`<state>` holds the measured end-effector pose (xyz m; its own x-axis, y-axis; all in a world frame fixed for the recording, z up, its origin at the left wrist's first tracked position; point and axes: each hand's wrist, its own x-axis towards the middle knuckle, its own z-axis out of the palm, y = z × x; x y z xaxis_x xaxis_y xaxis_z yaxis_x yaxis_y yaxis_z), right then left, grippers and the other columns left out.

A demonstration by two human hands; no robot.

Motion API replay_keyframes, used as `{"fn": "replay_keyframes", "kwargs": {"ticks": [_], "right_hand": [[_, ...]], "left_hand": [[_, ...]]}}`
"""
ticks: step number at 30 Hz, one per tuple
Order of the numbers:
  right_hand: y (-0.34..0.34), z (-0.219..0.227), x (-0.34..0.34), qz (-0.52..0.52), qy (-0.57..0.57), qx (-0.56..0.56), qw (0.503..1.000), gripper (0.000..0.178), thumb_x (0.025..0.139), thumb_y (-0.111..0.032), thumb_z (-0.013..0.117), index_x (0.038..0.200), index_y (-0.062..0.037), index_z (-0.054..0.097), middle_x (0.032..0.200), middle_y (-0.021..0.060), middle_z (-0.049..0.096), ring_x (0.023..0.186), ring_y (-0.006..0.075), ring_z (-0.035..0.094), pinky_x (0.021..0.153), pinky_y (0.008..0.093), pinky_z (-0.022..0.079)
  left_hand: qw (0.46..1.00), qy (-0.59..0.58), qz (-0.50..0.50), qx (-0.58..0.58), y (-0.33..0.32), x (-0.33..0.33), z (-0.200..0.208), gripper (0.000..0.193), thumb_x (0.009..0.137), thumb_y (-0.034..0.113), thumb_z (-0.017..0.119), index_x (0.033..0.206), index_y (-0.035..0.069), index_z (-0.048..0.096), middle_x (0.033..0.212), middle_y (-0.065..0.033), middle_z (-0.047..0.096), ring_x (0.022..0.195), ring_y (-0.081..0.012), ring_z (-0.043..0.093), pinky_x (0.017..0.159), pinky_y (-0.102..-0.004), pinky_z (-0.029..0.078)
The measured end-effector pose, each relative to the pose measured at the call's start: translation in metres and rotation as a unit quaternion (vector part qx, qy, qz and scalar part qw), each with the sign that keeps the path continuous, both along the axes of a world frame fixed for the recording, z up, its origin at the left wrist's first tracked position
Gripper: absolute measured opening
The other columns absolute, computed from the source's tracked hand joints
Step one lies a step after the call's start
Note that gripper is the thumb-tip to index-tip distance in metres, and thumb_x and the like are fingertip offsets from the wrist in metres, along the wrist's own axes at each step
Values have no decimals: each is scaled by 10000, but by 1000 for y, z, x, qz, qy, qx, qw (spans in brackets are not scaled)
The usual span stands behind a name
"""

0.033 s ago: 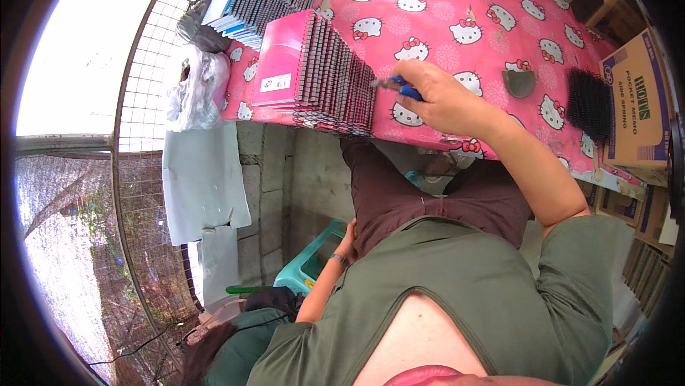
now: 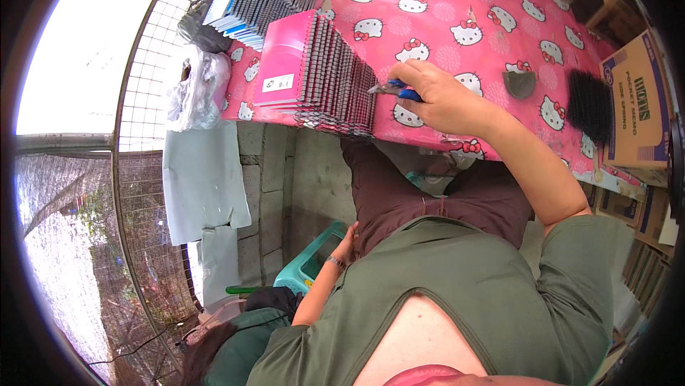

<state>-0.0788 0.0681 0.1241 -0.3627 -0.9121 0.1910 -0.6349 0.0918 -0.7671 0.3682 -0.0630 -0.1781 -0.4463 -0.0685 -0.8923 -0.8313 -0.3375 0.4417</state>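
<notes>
Over the table, my right hand point(image 2: 446, 97) is closed round blue-handled pliers point(image 2: 394, 89). Their metal jaws point left, at the right side of a stack of pink spiral notebooks point(image 2: 278, 58); whether they touch a coil I cannot tell. The notebooks' dark wire bindings point(image 2: 339, 79) face toward the pliers. Down at my left thigh, beside a teal plastic stool point(image 2: 308, 261), rests my left hand point(image 2: 345, 247). Its fingers are mostly hidden against the trouser leg.
Blue spiral notebooks point(image 2: 260, 1) stand behind the pink ones on the pink patterned tablecloth point(image 2: 410, 26). To the right lie a dark green rounded piece point(image 2: 519, 84), a bundle of black coils point(image 2: 589, 105) and a cardboard box point(image 2: 635, 104). Plastic bags point(image 2: 196, 90) hang by the wire mesh.
The tips of the pliers have dipped slightly, with the right hand nearly in the same place. My left hand stays at the thigh.
</notes>
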Motion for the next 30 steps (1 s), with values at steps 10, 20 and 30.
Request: {"fn": "replay_keyframes", "kwargs": {"ticks": [10,20,30], "right_hand": [[-35,37,0,12,209,-70,975,239,773,-179,702,946,-43,609,912,125,633,953,319,629,845,442,488],[-56,54,-13,-27,363,-86,927,303,723,-219,746,946,-48,630,946,98,660,1000,274,641,906,399,496],[-72,65,-6,-6,419,-102,902,282,691,-234,745,884,-61,636,869,80,649,878,254,653,825,379,510]], "left_hand": [[1000,6,-16,-11,-10,-10,16,377,990,435,504,862,101,622,739,-30,606,650,-149,549,587,-297,430],[708,424,105,-555,-52,-225,334,295,989,264,593,843,9,623,732,-18,606,595,-82,482,551,-246,388],[641,350,43,-682,-39,-261,355,170,905,139,697,869,-20,651,704,-55,633,570,-101,530,546,-265,440]]}}
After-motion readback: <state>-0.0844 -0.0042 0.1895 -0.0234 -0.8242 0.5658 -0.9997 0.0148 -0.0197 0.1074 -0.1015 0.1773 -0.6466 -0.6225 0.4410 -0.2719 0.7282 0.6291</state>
